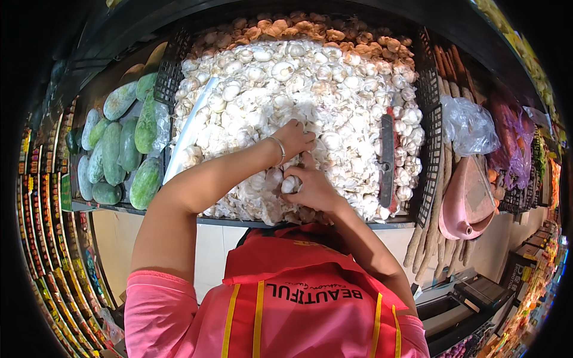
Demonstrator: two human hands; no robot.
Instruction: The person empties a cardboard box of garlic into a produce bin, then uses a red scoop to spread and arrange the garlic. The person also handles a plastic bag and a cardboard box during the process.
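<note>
A broad heap of white garlic bulbs [286, 71] and loose papery skins lies before me in a black-walled bin. My right hand [313, 185] holds a garlic bulb [291, 184] between thumb and fingers, just over the near part of the heap. Just beyond it is my left hand [293, 139], with a bracelet [280, 150] on its wrist. Its fingers are bent down at the bulbs, close to the right hand's fingertips. What they may hold is hidden.
A dark brush [386, 161] with red bristles and a pale strip [190, 127] lie on the garlic. Green gourds [114, 152] are on the left. Rightward are a black crate wall [430, 134], long brown roots [423, 250], a clear plastic bag [470, 125] and a pink scoop [463, 215].
</note>
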